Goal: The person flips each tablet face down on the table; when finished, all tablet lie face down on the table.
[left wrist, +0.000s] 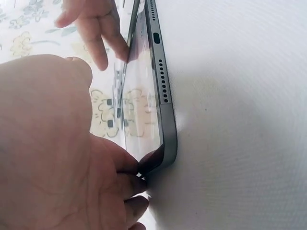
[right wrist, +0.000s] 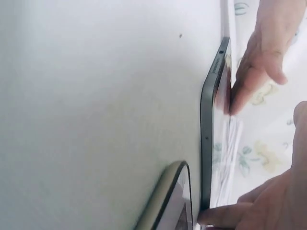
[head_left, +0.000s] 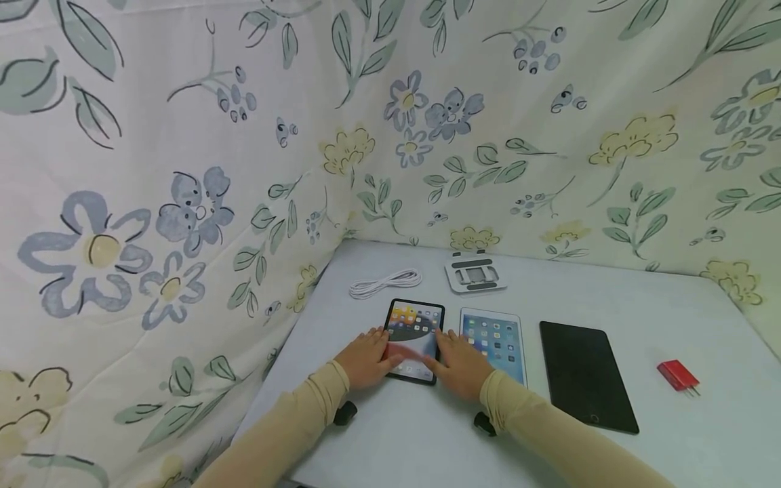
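Note:
A dark-edged tablet (head_left: 415, 322) with a lit home screen lies flat on the table. My left hand (head_left: 361, 359) touches its left edge with extended fingers, the thumb over the lower screen. On the opposite edge rest the fingertips of my right hand (head_left: 460, 366), its thumb also reaching over the screen. The left wrist view shows the tablet's grey rim (left wrist: 168, 129) with port and speaker holes, my left fingers at one corner. A right finger (right wrist: 225, 215) meets the rim in the right wrist view. The right hand and sleeve partly cover a white tablet (head_left: 494, 339) beside it.
A black tablet (head_left: 582, 373) lies farther right, then a red plug charger (head_left: 677, 375). Behind the lit tablets are a coiled white cable (head_left: 386, 283) and a white folded stand (head_left: 476, 274). Floral fabric (head_left: 201, 135) hangs along the table's left and back.

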Demonstrator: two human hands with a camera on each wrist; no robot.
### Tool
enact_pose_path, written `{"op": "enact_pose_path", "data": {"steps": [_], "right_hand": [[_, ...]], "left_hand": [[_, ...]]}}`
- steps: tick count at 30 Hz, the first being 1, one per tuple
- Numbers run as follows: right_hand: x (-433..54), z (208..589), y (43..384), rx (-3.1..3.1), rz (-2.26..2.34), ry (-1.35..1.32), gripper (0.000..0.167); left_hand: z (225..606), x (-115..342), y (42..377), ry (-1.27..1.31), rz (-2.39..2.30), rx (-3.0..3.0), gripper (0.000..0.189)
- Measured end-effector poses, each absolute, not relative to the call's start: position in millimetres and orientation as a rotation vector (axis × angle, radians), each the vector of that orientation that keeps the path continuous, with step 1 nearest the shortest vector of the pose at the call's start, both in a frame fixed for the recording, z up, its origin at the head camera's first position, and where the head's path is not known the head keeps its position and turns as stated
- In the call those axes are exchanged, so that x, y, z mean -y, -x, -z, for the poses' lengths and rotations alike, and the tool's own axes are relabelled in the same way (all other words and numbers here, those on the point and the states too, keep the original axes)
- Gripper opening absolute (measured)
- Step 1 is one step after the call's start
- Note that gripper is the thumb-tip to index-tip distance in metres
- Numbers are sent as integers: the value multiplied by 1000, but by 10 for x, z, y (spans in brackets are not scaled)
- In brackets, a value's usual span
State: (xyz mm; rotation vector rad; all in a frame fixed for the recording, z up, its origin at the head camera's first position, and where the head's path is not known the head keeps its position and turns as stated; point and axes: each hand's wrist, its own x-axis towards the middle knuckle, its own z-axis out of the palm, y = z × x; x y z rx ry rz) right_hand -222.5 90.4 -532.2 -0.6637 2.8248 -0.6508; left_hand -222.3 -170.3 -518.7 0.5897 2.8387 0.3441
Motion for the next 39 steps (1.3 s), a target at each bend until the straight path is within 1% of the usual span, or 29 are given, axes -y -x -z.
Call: {"op": "enact_pose_path", "data": {"steps": [5,13,18,29,35,39], "right_hand": [[-918,5329,2195,-2776,749,588,88],[-973,5259,2143,-2643,1048,451,79],[-991,5183,2133,-2615,1146,486,78],[-969,4855,2086,-2656,1311,646,71],[-978,4783,2056,-2681,1347,711,70],[-985,4758,2046,-2701,1344,765,69]], "left_hand": [[5215,1672,2227,-585,-315,-2817,83],[5234,1636,2252,-649,-232,-2835,81],[5193,1638,2257,-634,-274,-2841,79],[5180,1578,2311,-610,-458,-2811,76],[5163,1521,2318,-653,-552,-2791,80],[5138,1487,2322,-667,-635,-2763,79]]}}
